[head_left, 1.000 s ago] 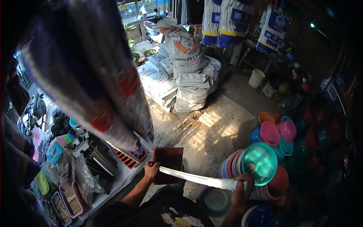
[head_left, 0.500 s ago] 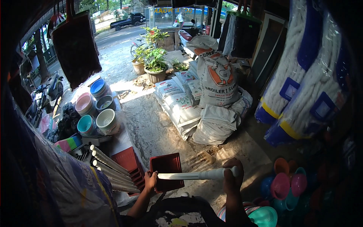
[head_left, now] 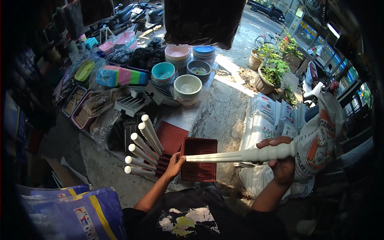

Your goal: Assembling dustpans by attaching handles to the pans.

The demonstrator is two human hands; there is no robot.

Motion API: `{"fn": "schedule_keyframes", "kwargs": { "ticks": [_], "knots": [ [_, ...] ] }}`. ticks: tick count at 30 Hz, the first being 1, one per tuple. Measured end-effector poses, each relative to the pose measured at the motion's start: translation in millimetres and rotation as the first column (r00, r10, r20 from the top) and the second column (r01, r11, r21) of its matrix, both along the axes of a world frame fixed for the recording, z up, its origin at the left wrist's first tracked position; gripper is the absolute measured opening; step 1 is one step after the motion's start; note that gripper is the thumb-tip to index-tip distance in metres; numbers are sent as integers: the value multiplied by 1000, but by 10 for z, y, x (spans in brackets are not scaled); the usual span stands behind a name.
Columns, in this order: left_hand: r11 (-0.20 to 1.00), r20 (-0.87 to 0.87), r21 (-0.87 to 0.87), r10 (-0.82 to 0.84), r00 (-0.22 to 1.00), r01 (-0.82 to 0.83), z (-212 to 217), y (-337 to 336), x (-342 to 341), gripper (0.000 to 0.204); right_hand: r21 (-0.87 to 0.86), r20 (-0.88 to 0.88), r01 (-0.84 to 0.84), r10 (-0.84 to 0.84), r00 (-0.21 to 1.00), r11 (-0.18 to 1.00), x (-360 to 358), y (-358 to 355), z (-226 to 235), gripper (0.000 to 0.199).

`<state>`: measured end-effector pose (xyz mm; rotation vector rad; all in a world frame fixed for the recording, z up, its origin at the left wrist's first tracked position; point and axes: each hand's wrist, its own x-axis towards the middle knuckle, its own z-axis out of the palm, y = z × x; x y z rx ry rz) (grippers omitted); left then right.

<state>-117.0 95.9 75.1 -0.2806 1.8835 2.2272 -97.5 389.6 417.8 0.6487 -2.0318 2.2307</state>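
Note:
Both my hands hold a long-handled dustpan. Its dark red pan (head_left: 206, 173) hangs in front of me, and its white handle (head_left: 224, 156) stretches roughly level to the right. My left hand (head_left: 174, 166) is closed at the handle's thin end, beside the pan's left rim. Around the thick grip at the other end, my right hand (head_left: 283, 166) is wrapped, fingers over the top and thumb below. Just left of the pan stands a group of similar red dustpans (head_left: 173, 134), their white handles (head_left: 140, 141) leaning up to the left with rounded ends.
Stacked plastic basins (head_left: 188, 85) stand beyond the dustpans, near grey metal racks (head_left: 132, 103) and colourful sponge-like blocks (head_left: 124, 76). White sacks (head_left: 256, 120) are piled on the right, with potted plants (head_left: 270, 74) behind. Blue-purple packages (head_left: 84, 212) lie at lower left. A dark bag (head_left: 204, 24) hangs overhead.
My view has swung left, so the sacks and plants now appear further right and more goods show on the left. Both hands still hold the dustpan.

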Motion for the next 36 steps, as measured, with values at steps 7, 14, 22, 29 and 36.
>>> {"fn": "schedule_keyframes", "kwargs": {
  "ticks": [7, 14, 22, 29, 36],
  "knots": [
    [852, -99, -463, 223, 970, -243, 806, 28, -173, 56, 137, 157, -539, 519, 840, 831, -1891, -784, -445, 36],
    [241, -517, -753, 359, 777, -612, 1771, -203, -67, 39, 393, 192, -791, 799, 570, 469, -2779, -1917, -1241, 28],
    [-112, -290, -950, 659, 694, -291, 1599, -475, 325, 71, 252, 289, -942, 912, 292, 222, -3150, -2759, -2031, 30],
    [-78, -296, -934, 712, 636, -348, 1439, -573, 450, 73, 209, 410, -972, 893, 185, 105, -3127, -3113, -2268, 31],
    [-57, -346, -905, 678, 649, -422, 1378, -553, 424, 70, 236, 429, -968, 884, 184, 87, -3095, -3135, -2386, 37]
  ]
}}
